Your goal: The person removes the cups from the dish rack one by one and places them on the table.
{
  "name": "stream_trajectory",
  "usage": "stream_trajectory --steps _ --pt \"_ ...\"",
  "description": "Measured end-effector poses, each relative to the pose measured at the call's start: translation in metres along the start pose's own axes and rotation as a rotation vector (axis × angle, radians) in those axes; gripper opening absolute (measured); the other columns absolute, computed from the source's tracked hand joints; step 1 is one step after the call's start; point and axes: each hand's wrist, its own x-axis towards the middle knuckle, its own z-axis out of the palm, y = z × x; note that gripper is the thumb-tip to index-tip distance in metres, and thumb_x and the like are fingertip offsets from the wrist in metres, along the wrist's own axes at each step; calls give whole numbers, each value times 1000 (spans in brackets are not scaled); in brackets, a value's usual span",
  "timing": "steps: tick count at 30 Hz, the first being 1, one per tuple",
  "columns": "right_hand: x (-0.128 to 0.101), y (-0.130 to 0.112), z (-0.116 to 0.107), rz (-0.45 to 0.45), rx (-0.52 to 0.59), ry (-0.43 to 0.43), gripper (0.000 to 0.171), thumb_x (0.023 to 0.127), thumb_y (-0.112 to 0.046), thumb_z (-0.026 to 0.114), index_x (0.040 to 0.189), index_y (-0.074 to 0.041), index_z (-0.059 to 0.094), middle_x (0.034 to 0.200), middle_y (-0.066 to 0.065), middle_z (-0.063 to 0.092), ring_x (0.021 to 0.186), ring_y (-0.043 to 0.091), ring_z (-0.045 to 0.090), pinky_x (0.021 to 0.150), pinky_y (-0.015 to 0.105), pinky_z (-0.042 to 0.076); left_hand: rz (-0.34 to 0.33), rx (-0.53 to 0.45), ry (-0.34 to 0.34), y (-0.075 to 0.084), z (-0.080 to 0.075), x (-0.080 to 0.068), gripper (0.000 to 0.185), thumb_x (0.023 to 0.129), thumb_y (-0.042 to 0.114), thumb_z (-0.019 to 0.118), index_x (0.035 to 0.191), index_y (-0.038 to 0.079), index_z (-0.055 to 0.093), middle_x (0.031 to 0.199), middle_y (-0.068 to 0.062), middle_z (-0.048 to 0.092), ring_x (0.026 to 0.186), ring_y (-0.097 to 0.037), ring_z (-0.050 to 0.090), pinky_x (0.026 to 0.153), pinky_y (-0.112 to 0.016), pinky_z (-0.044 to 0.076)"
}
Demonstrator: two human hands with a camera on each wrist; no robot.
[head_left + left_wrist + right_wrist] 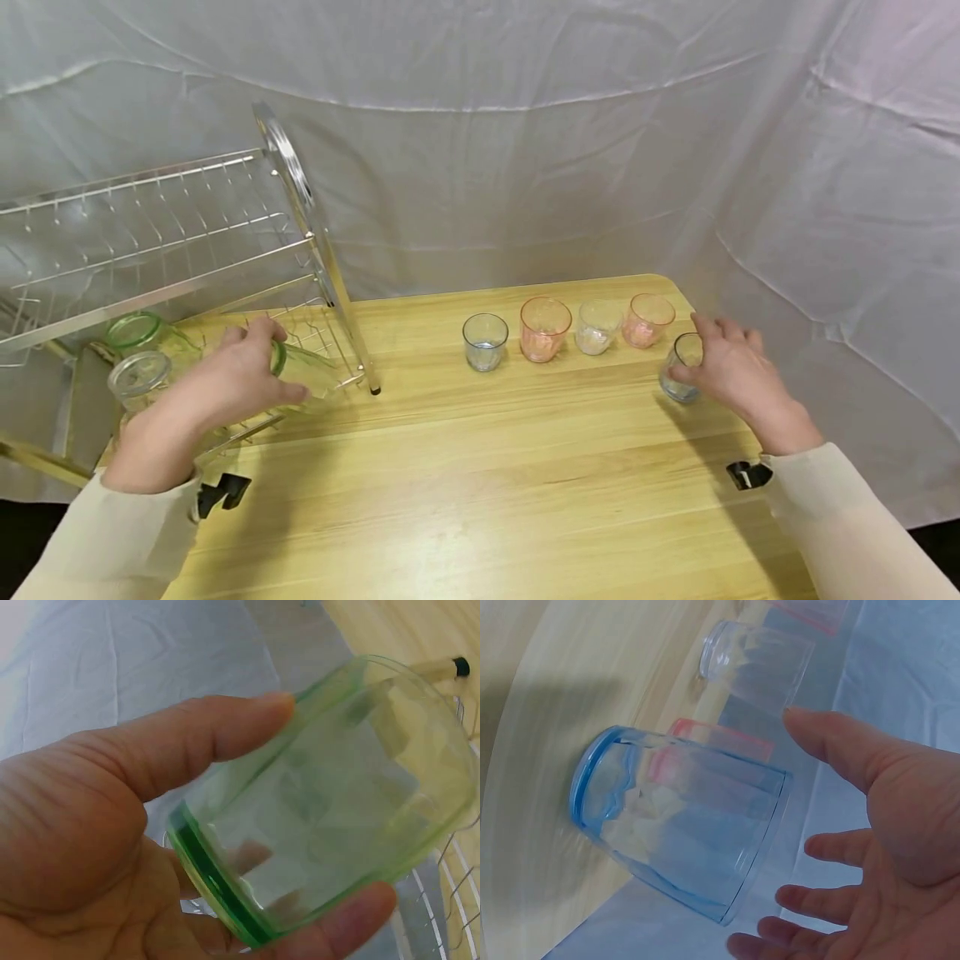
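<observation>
My left hand (232,371) is at the lower tier of the dish rack and grips a clear green glass (330,802). Thumb and fingers wrap it from opposite sides, its thick green base toward the palm and its mouth pointing away. At the table's right end, a clear blue glass (682,817) stands upright. My right hand (731,362) is beside the rim of that glass, thumb and fingers spread around it; in the right wrist view, a gap shows between the fingertips and the glass.
A two-tier metal dish rack (345,308) stands at the left, with a green-rimmed glass (135,331) and a clear glass (140,375) upside down inside. Along the table's back are a bluish glass (485,343), pink glasses (545,329) and a clear glass (597,327). A grey curtain (480,183) hangs behind.
</observation>
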Motion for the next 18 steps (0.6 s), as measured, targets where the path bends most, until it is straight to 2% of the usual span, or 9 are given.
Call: stream_trajectory --steps 4,8,12,15,18 --pt "-4 -6 2 -57 -8 87 103 90 -46 81 161 5 27 154 45 29 130 73 27 98 84 36 47 -51 10 1 10 -1 100 88 45 82 156 -5 26 151 -48 23 132 -68 40 98 -81 42" --pt "-6 -15 5 -131 -30 204 92 88 -37 83 155 7 37 150 45 37 126 71 34 94 82 40 105 -82 10 3 20 0 91 88 44 83 150 -4 35 146 -42 34 128 -60 49 94 -76 48" --pt "-7 -26 9 -189 -65 313 86 84 -31 85 150 6 45 146 43 44 121 68 41 91 77 45 140 -153 3 6 33 1 87 86 41 86 147 1 40 134 -33 43 112 -46 58 83 -58 56" --pt "-7 -36 16 -247 -53 396 80 81 -27 86 144 7 52 140 40 52 117 65 46 92 73 46 153 -211 15 10 45 0 84 83 39 90 144 5 42 125 -29 47 103 -37 57 75 -45 55" --pt "-8 -49 24 -307 16 440 72 82 -22 87 140 8 56 134 37 58 116 61 51 98 71 45 160 -267 21 13 57 0 85 82 37 91 143 7 40 127 -29 48 105 -37 58 76 -44 54"
